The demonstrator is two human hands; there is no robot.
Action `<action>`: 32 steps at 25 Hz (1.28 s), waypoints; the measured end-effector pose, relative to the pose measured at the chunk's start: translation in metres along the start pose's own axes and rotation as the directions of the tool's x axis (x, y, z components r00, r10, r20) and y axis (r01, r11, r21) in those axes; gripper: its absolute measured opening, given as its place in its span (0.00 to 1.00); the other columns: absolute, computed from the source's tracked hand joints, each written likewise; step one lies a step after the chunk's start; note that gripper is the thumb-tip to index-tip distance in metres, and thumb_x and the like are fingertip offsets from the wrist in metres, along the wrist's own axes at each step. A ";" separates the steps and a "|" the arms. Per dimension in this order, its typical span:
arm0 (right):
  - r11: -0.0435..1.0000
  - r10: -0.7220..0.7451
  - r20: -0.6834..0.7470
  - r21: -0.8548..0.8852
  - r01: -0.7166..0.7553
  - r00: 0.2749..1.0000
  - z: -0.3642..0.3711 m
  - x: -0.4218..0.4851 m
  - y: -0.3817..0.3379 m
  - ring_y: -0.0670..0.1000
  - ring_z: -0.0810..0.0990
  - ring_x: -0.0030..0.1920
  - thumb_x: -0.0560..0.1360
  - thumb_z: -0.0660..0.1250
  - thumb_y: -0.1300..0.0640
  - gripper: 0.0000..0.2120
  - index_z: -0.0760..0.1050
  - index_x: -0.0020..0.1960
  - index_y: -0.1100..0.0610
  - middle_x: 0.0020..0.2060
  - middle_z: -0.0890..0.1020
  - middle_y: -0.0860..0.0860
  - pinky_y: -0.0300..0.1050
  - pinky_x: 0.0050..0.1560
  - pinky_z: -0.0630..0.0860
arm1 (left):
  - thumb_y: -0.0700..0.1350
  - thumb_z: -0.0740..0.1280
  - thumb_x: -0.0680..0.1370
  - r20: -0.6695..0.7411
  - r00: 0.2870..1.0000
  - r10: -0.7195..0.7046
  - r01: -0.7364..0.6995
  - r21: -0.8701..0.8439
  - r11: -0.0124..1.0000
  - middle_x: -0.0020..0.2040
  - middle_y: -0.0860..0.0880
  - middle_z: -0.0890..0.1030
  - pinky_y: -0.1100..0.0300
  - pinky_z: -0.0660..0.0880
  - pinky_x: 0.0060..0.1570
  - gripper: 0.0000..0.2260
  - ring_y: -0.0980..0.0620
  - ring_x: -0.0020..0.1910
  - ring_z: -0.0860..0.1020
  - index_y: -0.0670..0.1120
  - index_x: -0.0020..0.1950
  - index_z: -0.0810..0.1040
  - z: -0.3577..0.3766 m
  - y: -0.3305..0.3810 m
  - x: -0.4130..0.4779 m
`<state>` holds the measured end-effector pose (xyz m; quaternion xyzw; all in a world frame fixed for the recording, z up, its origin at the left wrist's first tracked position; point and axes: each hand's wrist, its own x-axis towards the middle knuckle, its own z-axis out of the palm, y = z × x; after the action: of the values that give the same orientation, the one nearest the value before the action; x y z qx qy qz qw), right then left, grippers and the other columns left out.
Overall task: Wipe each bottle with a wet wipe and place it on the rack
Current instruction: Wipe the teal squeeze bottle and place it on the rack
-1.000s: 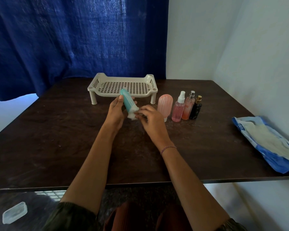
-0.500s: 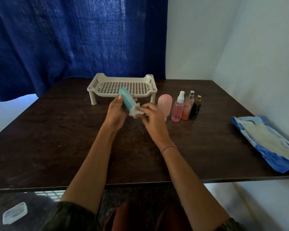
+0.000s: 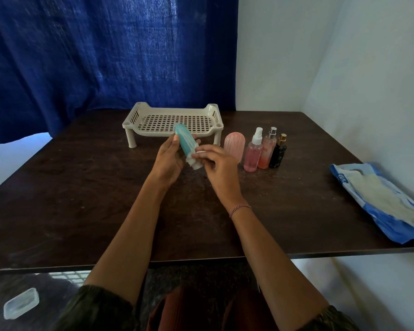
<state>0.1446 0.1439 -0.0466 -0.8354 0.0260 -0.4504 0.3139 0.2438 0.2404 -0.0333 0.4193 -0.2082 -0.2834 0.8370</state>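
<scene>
the left hand (image 3: 167, 161) is curled around a teal bottle (image 3: 185, 143), thumb on the near side and fingertips showing past its far side, holding it tilted above the bench (image 3: 81, 199) with the rounded end up and away and the white cap end (image 3: 196, 164) down toward the person. the right hand (image 3: 219, 164) is half closed at the cap end, its fingertips pinching a small white wet wipe (image 3: 193, 156) against the lower part of the bottle; most of the wipe is hidden by the fingers. a thin bracelet (image 3: 240, 209) sits on the right wrist.

one cream rack (image 3: 172, 123) on short legs stands on the bench just beyond the hands, its grid shelf bare. four more bottles stand upright in a row to the right of the rack: one ribbed pink bottle (image 3: 234, 148), one pink spray bottle (image 3: 253, 151) with a white top, one orange-pink spray bottle (image 3: 267, 150) with a silver top, and one dark bottle (image 3: 279, 152) with a gold cap. the last three stand close together, touching or nearly so. one blue wipe pack (image 3: 378, 201) lies open near the right edge of the bench, well apart from the bottles. one clear plastic lid (image 3: 21, 303) lies on the floor at lower left.
</scene>
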 end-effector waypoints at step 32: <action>0.997 -0.040 0.015 -0.061 0.041 0.999 -0.002 -0.002 0.001 0.49 0.79 0.50 0.71 0.70 0.65 0.09 0.81 0.51 0.63 0.48 0.82 0.54 0.36 0.54 0.74 | 0.44 0.49 0.84 0.090 0.996 -0.019 0.007 0.135 0.991 0.57 0.43 0.78 0.56 0.78 0.55 0.17 0.50 0.54 0.79 0.39 0.68 0.66 -0.001 -0.007 0.004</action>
<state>0.1420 0.1426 -0.0475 -0.8480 0.0207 -0.4500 0.2794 0.2456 0.2347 -0.0389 0.4628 -0.2619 -0.2928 0.7947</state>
